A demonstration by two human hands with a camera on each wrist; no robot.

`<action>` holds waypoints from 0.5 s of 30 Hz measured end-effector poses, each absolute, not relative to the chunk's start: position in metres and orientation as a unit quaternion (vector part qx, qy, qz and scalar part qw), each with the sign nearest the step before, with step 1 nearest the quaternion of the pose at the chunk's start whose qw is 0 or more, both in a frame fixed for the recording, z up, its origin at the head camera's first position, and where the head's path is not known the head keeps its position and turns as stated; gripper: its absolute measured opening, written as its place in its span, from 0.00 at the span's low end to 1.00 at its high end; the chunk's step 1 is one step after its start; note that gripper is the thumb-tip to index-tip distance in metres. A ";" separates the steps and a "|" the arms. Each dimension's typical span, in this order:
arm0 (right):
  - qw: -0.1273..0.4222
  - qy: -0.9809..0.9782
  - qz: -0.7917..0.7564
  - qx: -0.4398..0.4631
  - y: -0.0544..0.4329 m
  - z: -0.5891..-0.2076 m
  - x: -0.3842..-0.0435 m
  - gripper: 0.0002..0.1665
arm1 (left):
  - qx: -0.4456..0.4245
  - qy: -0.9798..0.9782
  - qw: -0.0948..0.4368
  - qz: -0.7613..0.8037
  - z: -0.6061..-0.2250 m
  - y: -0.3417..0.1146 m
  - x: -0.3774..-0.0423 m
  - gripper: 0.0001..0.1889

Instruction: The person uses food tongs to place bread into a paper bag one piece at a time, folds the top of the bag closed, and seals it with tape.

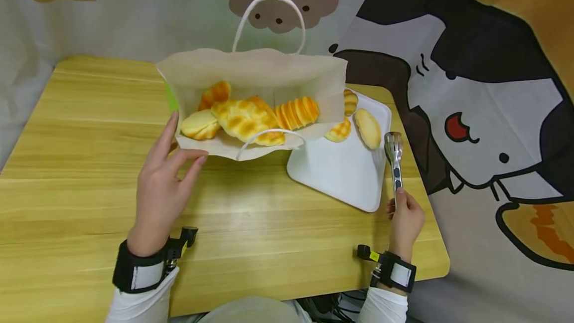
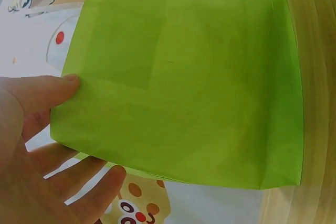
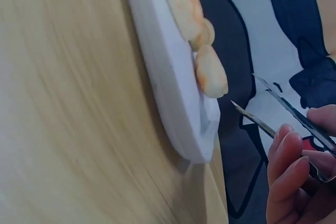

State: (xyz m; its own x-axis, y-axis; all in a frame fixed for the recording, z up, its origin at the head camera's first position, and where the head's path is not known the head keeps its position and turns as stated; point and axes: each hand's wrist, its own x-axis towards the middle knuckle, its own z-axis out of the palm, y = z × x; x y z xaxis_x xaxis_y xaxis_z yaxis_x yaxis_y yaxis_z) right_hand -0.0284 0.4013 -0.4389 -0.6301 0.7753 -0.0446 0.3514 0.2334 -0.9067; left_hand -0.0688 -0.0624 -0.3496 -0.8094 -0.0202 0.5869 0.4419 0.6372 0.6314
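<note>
A paper bag [image 1: 251,71], pale inside and green outside, stands with its mouth toward me and several bread pieces [image 1: 246,118] inside. At its near left corner, my left hand [image 1: 163,183] holds the rim; in the left wrist view the thumb lies against the green panel [image 2: 189,87] while other fingers spread along the adjoining side. My right hand [image 1: 407,218] grips metal tongs [image 1: 393,151] at the table's right. Their tips are apart with nothing between them in the right wrist view, near an oval bread [image 3: 211,72] on the tray's edge.
A white tray [image 1: 345,173] lies partly behind the bag, bearing a long bread [image 1: 367,128], a small browned bread [image 1: 339,130] and a striped roll [image 1: 350,102]. The wooden table [image 1: 80,203] ends just right of the tongs. A cartoon-printed cloth [image 1: 493,128] hangs behind.
</note>
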 end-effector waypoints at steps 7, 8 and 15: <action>0.177 -0.768 0.470 -0.398 0.415 -0.445 -0.042 0.29 | -0.125 -0.860 0.281 -0.408 -0.349 -0.062 -0.069 0.05; 0.170 -0.770 0.466 -0.401 0.416 -0.446 -0.043 0.30 | -0.125 -0.860 0.281 -0.408 -0.349 -0.062 -0.069 0.05; 0.133 -0.798 0.449 -0.380 0.423 -0.445 -0.053 0.31 | -0.122 -0.859 0.282 -0.409 -0.348 -0.062 -0.069 0.05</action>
